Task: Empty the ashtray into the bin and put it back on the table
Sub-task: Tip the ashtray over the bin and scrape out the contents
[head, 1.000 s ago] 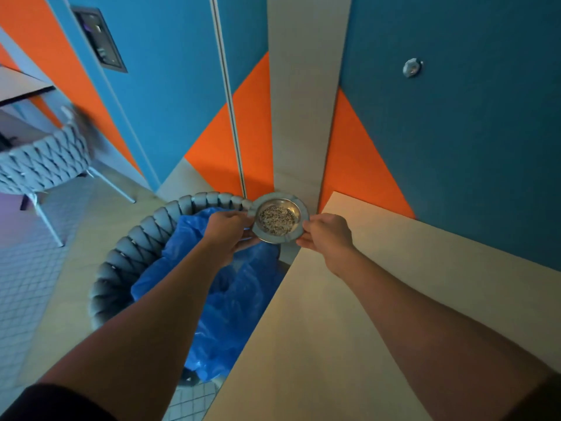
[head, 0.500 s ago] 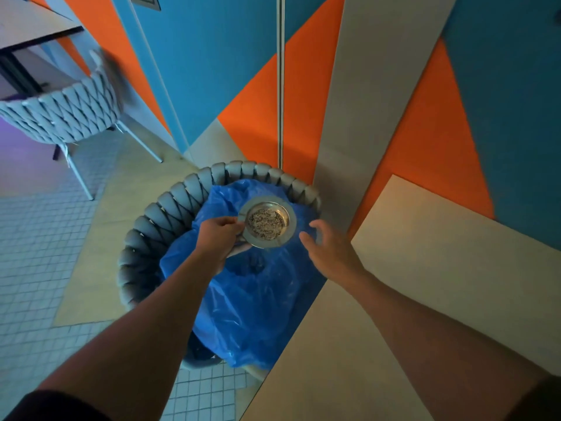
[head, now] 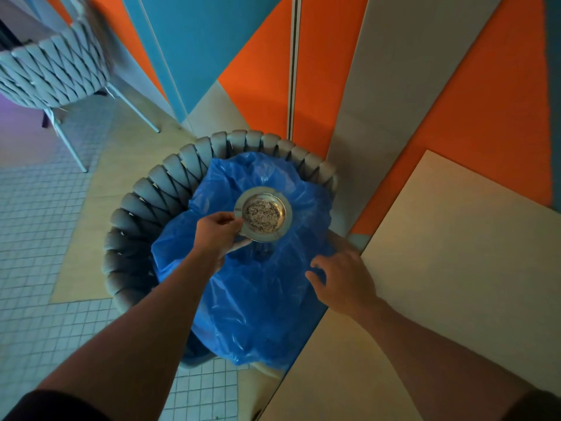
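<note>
Left hand [head: 219, 231] pinching the left rim of a round, shallow, silver metal ashtray [head: 263, 213]: thumb on top of the rim, the other fingers [head: 241, 244] curled beneath it. The ashtray is held level and upright, its bowl filled with pale grey, speckled ash and debris. It hangs in the air directly above the open mouth of a crumpled blue plastic bin liner [head: 258, 293], apart from the plastic below it.

Right hand [head: 344, 279] holding nothing, fingers spread and slightly bent, palm down, at the right edge of the liner beside the corner of a pale beige, flat-topped table [head: 449, 268]; the fingertips lie at the plastic, but contact cannot be confirmed. Both forearms are bare, with dark sleeves showing at the bottom corners of the view.

The liner drapes over and spills out of a round bin [head: 145, 208] with a thick, grey, woven rope-like wall, standing on the floor just beside the table's left edge. Beneath the bin lie a light wooden floor panel and small white square tiles [head: 39, 268]. Behind it rises a wall [head: 334, 71] of orange, blue and grey angular panels. At the upper left stands a chair [head: 51, 74] with a grey woven back and thin pale metal legs, blurred.
</note>
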`<action>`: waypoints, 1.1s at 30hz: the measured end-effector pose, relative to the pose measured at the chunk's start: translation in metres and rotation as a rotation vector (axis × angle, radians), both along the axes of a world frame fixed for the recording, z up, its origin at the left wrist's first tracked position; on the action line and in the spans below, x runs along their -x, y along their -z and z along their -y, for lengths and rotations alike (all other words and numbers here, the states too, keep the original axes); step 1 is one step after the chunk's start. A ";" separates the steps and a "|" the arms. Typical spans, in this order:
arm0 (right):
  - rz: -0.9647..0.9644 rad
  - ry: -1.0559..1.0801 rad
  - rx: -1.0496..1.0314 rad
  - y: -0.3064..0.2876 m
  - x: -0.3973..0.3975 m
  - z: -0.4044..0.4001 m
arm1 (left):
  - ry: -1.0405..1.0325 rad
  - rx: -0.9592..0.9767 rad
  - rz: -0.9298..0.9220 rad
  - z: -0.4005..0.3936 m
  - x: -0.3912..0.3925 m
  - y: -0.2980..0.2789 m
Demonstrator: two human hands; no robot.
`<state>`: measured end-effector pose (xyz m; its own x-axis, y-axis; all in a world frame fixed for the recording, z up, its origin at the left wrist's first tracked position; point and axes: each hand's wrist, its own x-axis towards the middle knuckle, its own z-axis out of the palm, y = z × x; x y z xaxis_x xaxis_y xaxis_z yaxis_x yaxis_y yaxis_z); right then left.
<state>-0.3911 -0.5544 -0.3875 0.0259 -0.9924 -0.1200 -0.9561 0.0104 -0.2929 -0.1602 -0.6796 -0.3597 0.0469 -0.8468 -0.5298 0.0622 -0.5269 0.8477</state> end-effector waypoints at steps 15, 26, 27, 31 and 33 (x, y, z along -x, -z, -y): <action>0.016 0.045 0.126 0.018 0.001 -0.005 | -0.041 0.052 0.103 0.010 -0.001 0.044; 0.037 0.055 0.140 0.021 0.002 -0.006 | 0.141 0.450 0.745 0.026 -0.005 0.043; 0.037 0.054 0.141 0.021 0.002 -0.005 | 0.155 0.476 0.779 0.027 -0.004 0.042; 0.036 0.055 0.136 0.022 0.002 -0.004 | 0.201 0.536 0.857 0.029 -0.001 0.044; 0.036 0.055 0.133 0.022 0.002 -0.005 | 0.219 0.547 0.870 0.030 0.000 0.045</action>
<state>-0.3933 -0.5499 -0.4095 -0.0274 -0.9995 0.0123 -0.9441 0.0218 -0.3290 -0.1607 -0.7096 -0.4042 0.0444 -0.9965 0.0707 -0.7326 0.0157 0.6805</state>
